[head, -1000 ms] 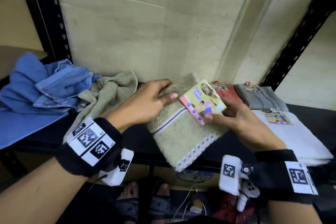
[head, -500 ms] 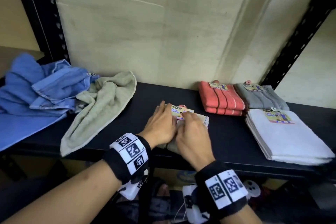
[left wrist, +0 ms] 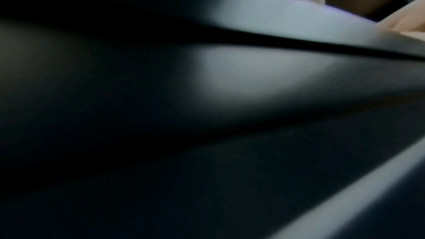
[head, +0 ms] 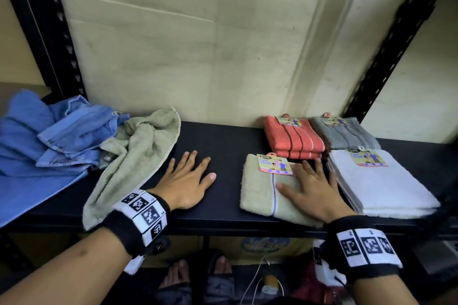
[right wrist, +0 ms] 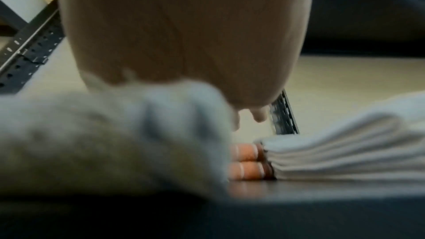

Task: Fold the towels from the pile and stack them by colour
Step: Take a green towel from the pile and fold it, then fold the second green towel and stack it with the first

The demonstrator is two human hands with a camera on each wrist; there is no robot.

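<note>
A folded beige towel (head: 260,193) with a yellow paper label (head: 273,164) lies on the black shelf (head: 223,146). My right hand (head: 309,186) presses flat on it with straight fingers; the right wrist view shows the palm (right wrist: 184,39) above the towel (right wrist: 92,143). My left hand (head: 190,176) rests flat on bare shelf, fingers spread, beside an unfolded beige towel (head: 133,158). Folded stacks stand to the right: orange (head: 292,138), grey (head: 347,132), white (head: 381,181). Crumpled blue towels (head: 49,136) lie at the left. The left wrist view is dark and blurred.
A pale wall stands close behind the shelf. Black perforated rack posts (head: 44,32) rise at the left and right (head: 396,39). Below the shelf's front edge are my sandalled feet (head: 193,277), a cable and a cardboard box (head: 265,245).
Both hands held the beige towel in mid-air, then pressed it on the shelf. Now it lies further right by the stacks under my right hand, and my left hand has moved off left.
</note>
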